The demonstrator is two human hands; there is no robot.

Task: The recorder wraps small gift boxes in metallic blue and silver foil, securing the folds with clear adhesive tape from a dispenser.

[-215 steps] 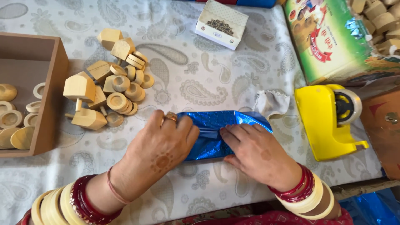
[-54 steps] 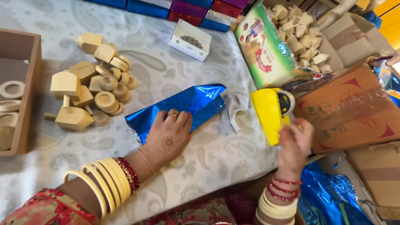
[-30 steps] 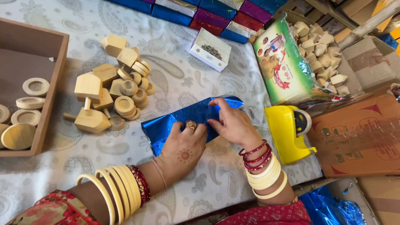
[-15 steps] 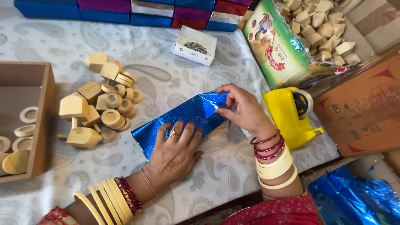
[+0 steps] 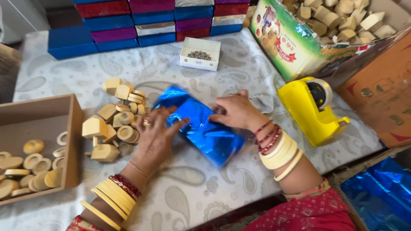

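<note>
Both hands press flat, palms open, grasping nothing: left hand (image 5: 153,137) pins the blue foil-wrapped box (image 5: 201,126); right hand (image 5: 233,112) should smooth its fold snugly toward the tabletop's (image 5: 214,188) near edge.

A table under a grey paisley cloth (image 5: 201,201) carries a blue foil-wrapped packet (image 5: 203,128), a heap of wooden blocks and rings (image 5: 115,122), an open wooden box (image 5: 38,145), a yellow tape dispenser (image 5: 312,111), a small white box (image 5: 200,54) and stacked coloured boxes (image 5: 145,21).

Wooden pieces (image 5: 115,119) left of parcel (image 5: 201,128), tape dispenser (image 5: 310,111) right
</note>
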